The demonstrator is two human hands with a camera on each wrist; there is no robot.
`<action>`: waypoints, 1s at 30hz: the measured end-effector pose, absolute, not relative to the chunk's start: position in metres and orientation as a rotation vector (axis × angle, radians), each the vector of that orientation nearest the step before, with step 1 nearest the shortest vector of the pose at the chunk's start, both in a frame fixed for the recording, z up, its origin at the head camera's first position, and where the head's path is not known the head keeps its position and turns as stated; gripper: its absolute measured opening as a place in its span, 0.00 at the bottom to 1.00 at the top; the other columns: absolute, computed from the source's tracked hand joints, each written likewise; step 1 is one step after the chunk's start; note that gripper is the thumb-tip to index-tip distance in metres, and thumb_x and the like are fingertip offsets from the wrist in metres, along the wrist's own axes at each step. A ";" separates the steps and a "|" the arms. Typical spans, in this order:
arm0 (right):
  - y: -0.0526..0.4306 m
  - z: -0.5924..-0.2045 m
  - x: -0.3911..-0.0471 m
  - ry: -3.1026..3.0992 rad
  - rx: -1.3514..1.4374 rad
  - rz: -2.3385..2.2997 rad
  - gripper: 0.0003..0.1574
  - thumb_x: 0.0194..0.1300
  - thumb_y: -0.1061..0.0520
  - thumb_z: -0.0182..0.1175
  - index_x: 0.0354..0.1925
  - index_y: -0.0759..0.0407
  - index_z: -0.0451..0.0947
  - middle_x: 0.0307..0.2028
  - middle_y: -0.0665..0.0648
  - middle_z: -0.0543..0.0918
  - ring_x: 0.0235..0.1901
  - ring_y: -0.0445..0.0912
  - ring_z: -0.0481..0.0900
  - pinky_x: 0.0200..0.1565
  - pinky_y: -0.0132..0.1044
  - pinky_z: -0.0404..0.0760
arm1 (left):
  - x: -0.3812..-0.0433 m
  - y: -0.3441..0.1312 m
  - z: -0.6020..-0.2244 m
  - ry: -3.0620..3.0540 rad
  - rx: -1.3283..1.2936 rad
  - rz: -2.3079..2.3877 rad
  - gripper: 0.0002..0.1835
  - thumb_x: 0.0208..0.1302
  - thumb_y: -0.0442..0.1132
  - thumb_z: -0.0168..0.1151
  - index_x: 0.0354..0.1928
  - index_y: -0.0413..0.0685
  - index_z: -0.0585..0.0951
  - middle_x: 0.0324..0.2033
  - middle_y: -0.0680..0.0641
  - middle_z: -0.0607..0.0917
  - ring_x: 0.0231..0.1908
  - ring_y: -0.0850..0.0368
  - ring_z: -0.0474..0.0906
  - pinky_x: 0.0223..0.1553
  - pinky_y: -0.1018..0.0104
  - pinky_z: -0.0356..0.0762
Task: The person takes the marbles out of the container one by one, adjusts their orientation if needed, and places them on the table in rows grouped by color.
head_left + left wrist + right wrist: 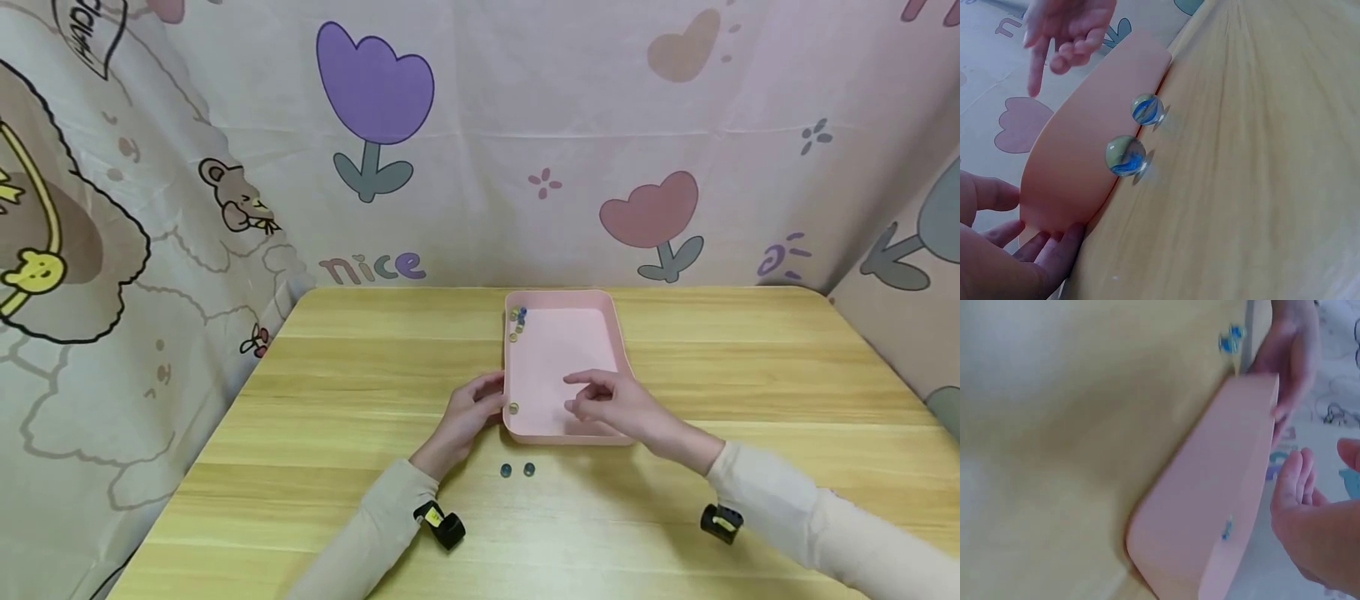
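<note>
- Cartoon-print backdrop (480,92) behind the wood-grain worktop (375,367).
- Left hand (461,422): relaxed fingers against the pink tray (566,346), likely steadying it.
- Two blue-swirl marbles (529,470) before the tray; more marbles (522,312) inside, along its left wall.
- Right hand (621,406) above the tray, loose, nothing visibly held; lifting a marble calls for a fingertip pinch.

glossy glass marbles (1125,155), smooth plastic tray (551,354), wood-grained tabletop (360,400)

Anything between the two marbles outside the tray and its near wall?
No: in the head view, only bare wooden tabletop separates the two marbles from the pink tray's near wall.
</note>
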State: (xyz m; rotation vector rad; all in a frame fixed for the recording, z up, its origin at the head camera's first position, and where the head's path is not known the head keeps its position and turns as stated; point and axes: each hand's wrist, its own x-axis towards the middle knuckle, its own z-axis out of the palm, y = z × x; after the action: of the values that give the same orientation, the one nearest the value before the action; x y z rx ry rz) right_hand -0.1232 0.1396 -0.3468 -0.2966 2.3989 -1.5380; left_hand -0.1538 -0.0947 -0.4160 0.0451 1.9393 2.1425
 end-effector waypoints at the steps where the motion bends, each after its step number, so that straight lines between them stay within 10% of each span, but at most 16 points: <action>1: 0.141 -0.346 -0.127 2.413 -0.306 -1.519 0.32 0.61 0.59 0.64 0.61 0.71 0.70 0.33 0.55 0.81 0.35 0.46 0.78 0.40 0.38 0.79 | -0.154 -0.095 -0.416 1.938 0.047 2.143 0.25 0.66 0.26 0.54 0.65 0.31 0.68 0.60 0.33 0.72 0.58 0.41 0.70 0.52 0.58 0.78; 30: 0.137 -0.343 -0.218 2.579 -0.334 -1.441 0.34 0.63 0.57 0.64 0.63 0.72 0.67 0.35 0.61 0.80 0.41 0.61 0.78 0.50 0.54 0.79 | -0.153 -0.094 -0.417 1.925 0.052 2.152 0.24 0.67 0.26 0.53 0.65 0.30 0.67 0.61 0.33 0.71 0.59 0.40 0.70 0.53 0.58 0.78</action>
State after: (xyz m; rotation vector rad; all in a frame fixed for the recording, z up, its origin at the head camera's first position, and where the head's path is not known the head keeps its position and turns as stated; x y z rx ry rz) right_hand -0.2175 0.1369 -0.3432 -0.3337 2.5794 -1.4409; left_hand -0.1530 -0.0942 -0.4170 0.0516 1.9252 2.1521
